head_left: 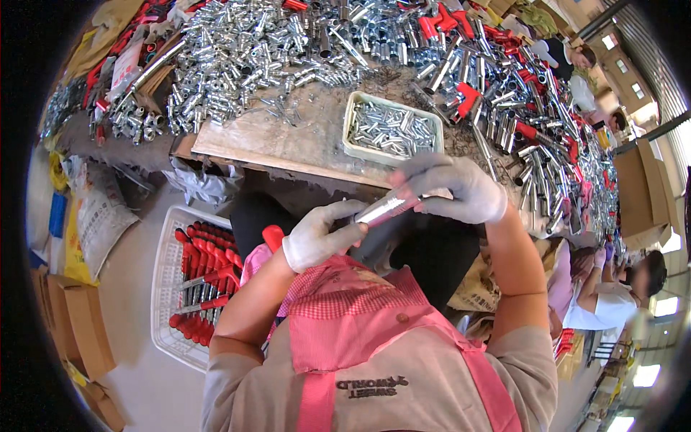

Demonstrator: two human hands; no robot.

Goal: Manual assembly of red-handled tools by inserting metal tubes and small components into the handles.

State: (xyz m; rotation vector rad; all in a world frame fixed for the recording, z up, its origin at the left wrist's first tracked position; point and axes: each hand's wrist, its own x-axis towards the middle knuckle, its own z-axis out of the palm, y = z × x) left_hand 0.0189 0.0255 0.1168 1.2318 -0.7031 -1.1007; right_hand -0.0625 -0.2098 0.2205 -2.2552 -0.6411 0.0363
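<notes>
A shiny metal tube (385, 209) slants across in front of my lap. White-gloved, my left hand (325, 234) is closed around its lower left end. A red handle end (273, 236) shows beside that wrist; whether it joins the tube is hidden. My right hand (464, 189), also gloved, curls its fingers and thumb about the upper right end, the fingertips blurred by motion. Just beyond the hands, a pale tray (350, 146) of small metal pins (392, 129) stands on the bench's wooden board (273, 144).
Heaps of metal fittings (223, 65) and tubes with red parts (529, 133) cover the bench. On the floor at left, a white crate (164, 288) holds several red-handled tools (209, 252). Sacks (101, 216) and cardboard boxes (79, 317) lie farther left. Other people (604, 302) sit at right.
</notes>
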